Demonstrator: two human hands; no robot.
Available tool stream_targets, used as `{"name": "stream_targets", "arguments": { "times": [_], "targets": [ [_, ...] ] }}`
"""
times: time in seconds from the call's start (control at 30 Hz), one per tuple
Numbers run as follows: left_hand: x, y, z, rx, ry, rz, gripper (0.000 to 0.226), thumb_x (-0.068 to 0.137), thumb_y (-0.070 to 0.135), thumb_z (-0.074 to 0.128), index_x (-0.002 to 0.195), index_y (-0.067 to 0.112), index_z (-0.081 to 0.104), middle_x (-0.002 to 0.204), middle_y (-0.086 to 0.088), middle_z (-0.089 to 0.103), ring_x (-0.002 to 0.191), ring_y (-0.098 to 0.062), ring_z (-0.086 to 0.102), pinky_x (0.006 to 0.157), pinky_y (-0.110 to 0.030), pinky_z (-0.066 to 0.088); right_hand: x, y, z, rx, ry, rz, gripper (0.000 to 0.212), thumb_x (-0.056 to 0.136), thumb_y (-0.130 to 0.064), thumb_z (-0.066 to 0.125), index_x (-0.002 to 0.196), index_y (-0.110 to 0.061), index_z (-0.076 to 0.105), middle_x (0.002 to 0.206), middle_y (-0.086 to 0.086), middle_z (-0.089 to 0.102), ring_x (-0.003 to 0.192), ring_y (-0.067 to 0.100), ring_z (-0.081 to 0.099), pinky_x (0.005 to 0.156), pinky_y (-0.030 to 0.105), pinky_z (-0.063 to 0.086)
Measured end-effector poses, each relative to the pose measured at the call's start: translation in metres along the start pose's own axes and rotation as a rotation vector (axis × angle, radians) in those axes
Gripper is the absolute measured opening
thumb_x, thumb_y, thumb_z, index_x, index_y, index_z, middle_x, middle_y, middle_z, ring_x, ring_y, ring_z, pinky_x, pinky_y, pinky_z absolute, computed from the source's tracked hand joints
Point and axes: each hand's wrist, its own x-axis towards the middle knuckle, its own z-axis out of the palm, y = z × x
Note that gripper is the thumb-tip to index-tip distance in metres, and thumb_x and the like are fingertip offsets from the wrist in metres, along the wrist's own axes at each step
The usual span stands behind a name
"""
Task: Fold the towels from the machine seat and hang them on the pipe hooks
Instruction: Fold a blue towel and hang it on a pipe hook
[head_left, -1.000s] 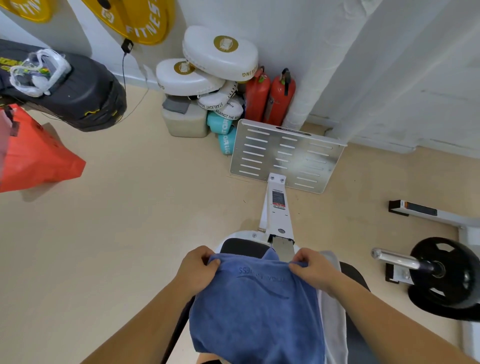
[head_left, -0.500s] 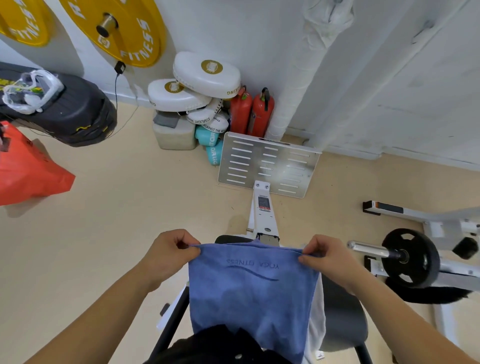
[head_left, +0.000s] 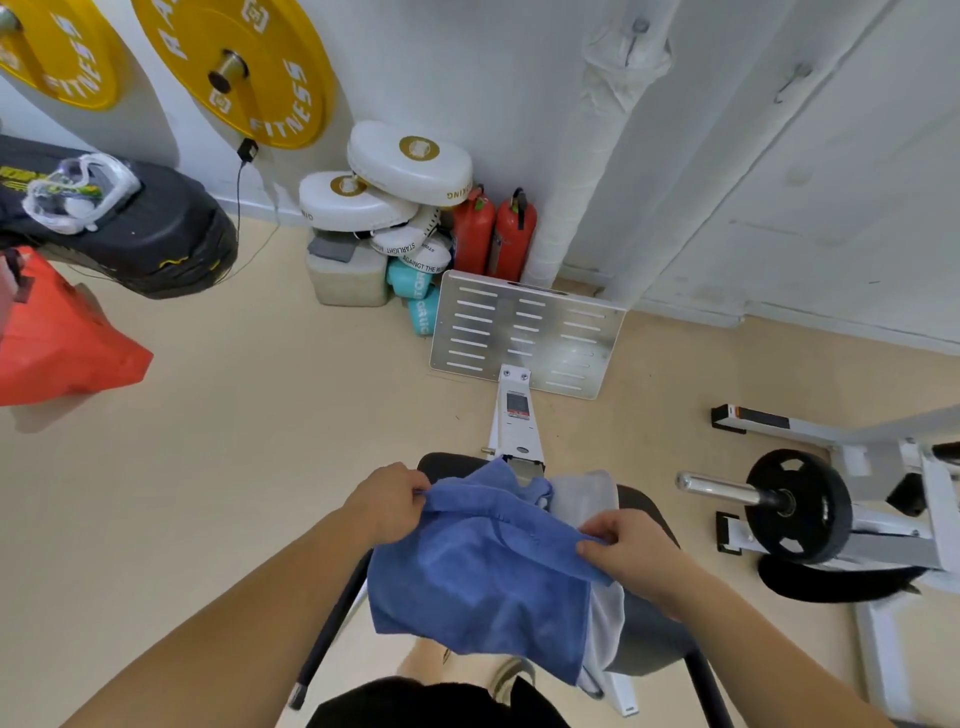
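Beige floor (head_left: 218, 467) runs up to a white wall, and I use the dark seat (head_left: 649, 623) at the bottom centre as my landmark. Over the seat I see a blue towel (head_left: 483, 587) held up by both hands. My left hand (head_left: 387, 501) pinches its far left corner above the seat's left front edge, fingers closed on the cloth. My right hand (head_left: 631, 551) pinches the towel's right edge over the middle of the seat, thumb and fingers pressed on the fabric. The towel sags between them and hangs down in front of the seat. Under it, a white towel (head_left: 587, 499) lies on the seat, showing along the blue one's right side. Beyond the seat stands a slotted metal footplate (head_left: 524, 332), with two red extinguishers (head_left: 493, 234) and a wrapped white pipe (head_left: 587, 171) behind it at the wall. Right of the seat sits a black weight plate (head_left: 797, 506) on a chrome bar.
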Motion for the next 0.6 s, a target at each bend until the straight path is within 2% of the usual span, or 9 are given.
{"name": "stream_targets", "arguments": {
  "times": [0.07, 0.1, 0.2, 0.27, 0.37, 0.47, 0.6],
  "targets": [
    [-0.015, 0.008, 0.010, 0.078, -0.029, 0.050, 0.021, 0.091, 0.027, 0.047, 0.077, 0.026, 0.064, 0.106, 0.005, 0.057, 0.100, -0.020, 0.052, 0.090, -0.035, 0.050, -0.001, 0.009, 0.006, -0.002, 0.052, 0.005, 0.004, 0.089, -0.018, 0.066, 0.090, -0.019, 0.071, 0.081, -0.003, 0.066, 0.073, 0.010, 0.058, 0.064, 0.019, 0.044],
    [-0.023, 0.010, 0.015, 0.062, -0.043, 0.073, 0.023, 0.088, 0.029, 0.047, 0.071, 0.026, 0.061, 0.102, 0.006, 0.059, 0.096, -0.018, 0.052, 0.086, -0.034, 0.051, -0.002, 0.012, 0.008, 0.024, 0.095, 0.004, 0.002, 0.089, -0.018, 0.067, 0.090, -0.019, 0.069, 0.083, -0.002, 0.067, 0.075, 0.011, 0.059, 0.065, 0.021, 0.046],
    [-0.047, 0.007, 0.026, -0.072, -0.048, 0.077, 0.027, 0.084, 0.028, 0.046, 0.058, 0.024, 0.044, 0.064, 0.002, 0.056, 0.063, -0.014, 0.049, 0.063, -0.032, 0.047, 0.002, 0.022, 0.017, 0.106, 0.199, 0.003, 0.005, 0.093, -0.017, 0.067, 0.091, -0.021, 0.066, 0.086, -0.002, 0.069, 0.080, 0.013, 0.064, 0.069, 0.022, 0.048],
    [-0.050, 0.006, 0.022, -0.138, -0.006, 0.078, 0.028, 0.087, 0.024, 0.048, 0.060, 0.028, 0.041, 0.056, 0.005, 0.049, 0.056, -0.011, 0.043, 0.058, -0.027, 0.041, 0.006, 0.022, 0.020, 0.159, 0.232, 0.000, 0.004, 0.094, -0.019, 0.068, 0.092, -0.022, 0.067, 0.087, -0.002, 0.070, 0.082, 0.013, 0.065, 0.069, 0.022, 0.046],
    [-0.031, 0.006, 0.013, -0.110, 0.060, 0.074, 0.024, 0.096, 0.023, 0.046, 0.075, 0.032, 0.052, 0.070, 0.009, 0.061, 0.065, -0.012, 0.055, 0.063, -0.024, 0.046, 0.012, 0.019, 0.020, 0.204, 0.250, 0.008, 0.003, 0.093, -0.023, 0.071, 0.091, -0.021, 0.069, 0.086, -0.002, 0.072, 0.083, 0.017, 0.068, 0.069, 0.023, 0.047],
    [0.002, 0.010, 0.010, -0.056, 0.065, 0.031, 0.023, 0.099, 0.023, 0.045, 0.097, 0.029, 0.067, 0.092, 0.006, 0.071, 0.082, -0.017, 0.065, 0.078, -0.030, 0.056, 0.016, 0.014, 0.016, 0.193, 0.250, 0.040, 0.011, 0.090, -0.028, 0.075, 0.085, -0.019, 0.070, 0.080, -0.001, 0.072, 0.077, 0.016, 0.067, 0.066, 0.023, 0.046],
    [0.037, 0.015, 0.012, 0.092, -0.007, 0.022, 0.019, 0.098, 0.022, 0.054, 0.103, 0.026, 0.071, 0.102, 0.002, 0.069, 0.088, -0.020, 0.066, 0.083, -0.030, 0.057, 0.021, 0.010, 0.012, 0.175, 0.229, 0.068, 0.017, 0.089, -0.031, 0.076, 0.083, -0.018, 0.069, 0.078, -0.001, 0.071, 0.074, 0.014, 0.066, 0.065, 0.022, 0.045]
  ]
}}
